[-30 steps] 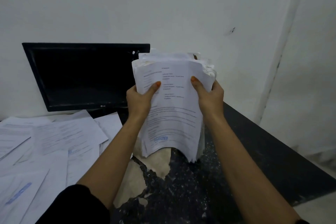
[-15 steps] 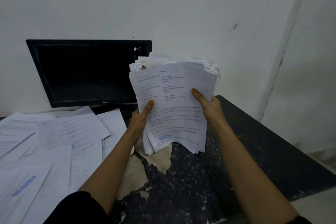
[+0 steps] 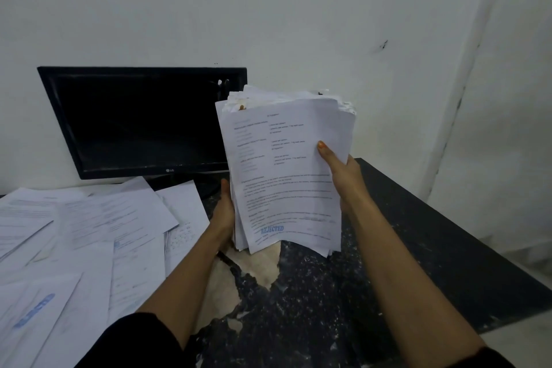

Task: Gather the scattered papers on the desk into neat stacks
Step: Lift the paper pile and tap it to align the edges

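Observation:
A thick stack of printed papers (image 3: 286,182) stands upright over the dark desk (image 3: 403,248), its front sheet stamped "REJECTED" in blue. My right hand (image 3: 343,176) grips the stack's right edge, thumb pressed on the front sheet. My left hand (image 3: 224,212) lies against the lower left edge with the thumb straight up along it. Its fingers are hidden behind the sheets. The top edges of the stack are uneven. Several loose papers (image 3: 89,233) lie scattered and overlapping on the left half of the desk.
A black monitor (image 3: 140,119) stands at the back left against the white wall, just behind the stack. The desk surface is worn, with a pale peeled patch (image 3: 239,275) below the stack. The desk's right edge (image 3: 478,251) runs diagonally, with floor beyond.
The stack has come lower and a little to the right. My left hand slid down its left edge and its thumb left the front sheet. My right hand kept its grip.

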`<move>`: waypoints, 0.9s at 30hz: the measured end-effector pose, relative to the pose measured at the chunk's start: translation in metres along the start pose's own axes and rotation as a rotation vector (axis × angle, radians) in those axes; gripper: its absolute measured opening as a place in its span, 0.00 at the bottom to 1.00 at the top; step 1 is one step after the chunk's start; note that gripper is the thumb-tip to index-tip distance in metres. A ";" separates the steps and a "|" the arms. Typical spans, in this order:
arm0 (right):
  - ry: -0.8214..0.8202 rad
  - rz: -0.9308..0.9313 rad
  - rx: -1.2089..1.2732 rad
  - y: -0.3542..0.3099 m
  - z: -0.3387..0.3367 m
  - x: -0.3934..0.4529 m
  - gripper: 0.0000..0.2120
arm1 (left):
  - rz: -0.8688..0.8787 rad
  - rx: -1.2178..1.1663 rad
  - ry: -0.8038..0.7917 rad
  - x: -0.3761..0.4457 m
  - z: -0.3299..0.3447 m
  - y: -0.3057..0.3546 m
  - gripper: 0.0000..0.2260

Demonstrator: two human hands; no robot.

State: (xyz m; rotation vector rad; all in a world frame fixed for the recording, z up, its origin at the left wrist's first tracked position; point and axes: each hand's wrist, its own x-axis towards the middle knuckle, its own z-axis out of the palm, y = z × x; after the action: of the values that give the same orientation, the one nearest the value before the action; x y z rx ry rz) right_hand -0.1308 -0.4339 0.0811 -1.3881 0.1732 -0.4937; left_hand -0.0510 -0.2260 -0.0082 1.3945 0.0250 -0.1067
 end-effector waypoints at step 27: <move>-0.052 -0.197 0.000 -0.006 -0.002 0.006 0.13 | 0.507 -0.046 -0.301 -0.022 0.020 0.108 0.24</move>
State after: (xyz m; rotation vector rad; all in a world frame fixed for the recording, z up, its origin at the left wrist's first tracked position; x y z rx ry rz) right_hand -0.1280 -0.4388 0.0876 -1.4234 -0.0063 -0.6194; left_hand -0.0635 -0.2254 0.1029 1.2887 -0.5697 0.1074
